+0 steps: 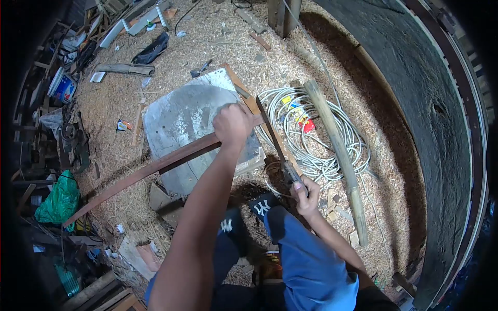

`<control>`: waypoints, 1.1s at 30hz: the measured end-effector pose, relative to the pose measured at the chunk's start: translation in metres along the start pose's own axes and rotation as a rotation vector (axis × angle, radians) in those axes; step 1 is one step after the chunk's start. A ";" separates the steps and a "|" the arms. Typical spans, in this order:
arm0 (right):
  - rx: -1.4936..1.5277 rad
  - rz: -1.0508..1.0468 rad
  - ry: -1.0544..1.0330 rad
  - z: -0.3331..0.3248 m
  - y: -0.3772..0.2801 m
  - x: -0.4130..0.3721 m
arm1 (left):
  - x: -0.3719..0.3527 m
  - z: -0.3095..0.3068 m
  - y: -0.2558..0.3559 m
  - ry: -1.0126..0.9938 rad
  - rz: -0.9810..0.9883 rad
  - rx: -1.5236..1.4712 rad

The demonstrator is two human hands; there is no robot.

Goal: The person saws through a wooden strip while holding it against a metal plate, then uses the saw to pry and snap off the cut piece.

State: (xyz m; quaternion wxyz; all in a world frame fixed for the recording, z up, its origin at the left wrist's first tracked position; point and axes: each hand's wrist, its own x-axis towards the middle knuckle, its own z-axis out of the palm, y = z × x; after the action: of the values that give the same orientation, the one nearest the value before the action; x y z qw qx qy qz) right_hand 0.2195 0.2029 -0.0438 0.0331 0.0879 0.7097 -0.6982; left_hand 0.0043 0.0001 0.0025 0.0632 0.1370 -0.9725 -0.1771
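Observation:
My left hand [232, 124] is closed in a fist around a long, thin reddish wooden strip [155, 165], close to its right end. The strip crosses a worn grey-white board [181, 114] and runs far out to the lower left. In my right hand [306, 196] is the handle of a handsaw [273, 136]. The saw's dark blade points up and away from me, right at the end of the strip beyond my left fist. A flat wooden piece [240, 83] lies along the board's right edge, partly behind the blade.
Coiled pale cable [332, 155] lies right of the saw, with a wooden pole [337, 150] across it. A large dark timber slab [420, 78] curves along the right. Wood shavings cover the ground. A green plastic bag [59, 199] and a vise-like metal tool [75, 140] are at left.

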 end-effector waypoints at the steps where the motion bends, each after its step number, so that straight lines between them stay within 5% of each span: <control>1: -0.029 -0.016 -0.017 -0.002 -0.002 0.002 | 0.000 0.001 -0.002 0.006 0.024 0.008; 12: -0.215 -0.095 -0.128 -0.019 -0.020 0.015 | 0.001 -0.009 -0.007 -0.091 0.041 -0.050; 16: -0.159 -0.063 -0.076 -0.013 0.003 0.007 | -0.006 -0.006 -0.013 -0.014 0.058 -0.083; 22: -0.031 -0.053 0.000 0.004 0.000 -0.004 | -0.014 0.007 -0.024 0.213 0.341 -0.173; 33: 0.002 -0.011 -0.026 -0.001 -0.008 -0.005 | -0.010 0.013 -0.016 0.209 0.291 -0.128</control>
State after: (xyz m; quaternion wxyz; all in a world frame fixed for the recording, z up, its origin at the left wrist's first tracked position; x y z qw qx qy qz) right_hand 0.2226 0.2038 -0.0346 0.0383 0.0751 0.7092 -0.7000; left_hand 0.0154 -0.0075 -0.0164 0.1976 0.0084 -0.9569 -0.2126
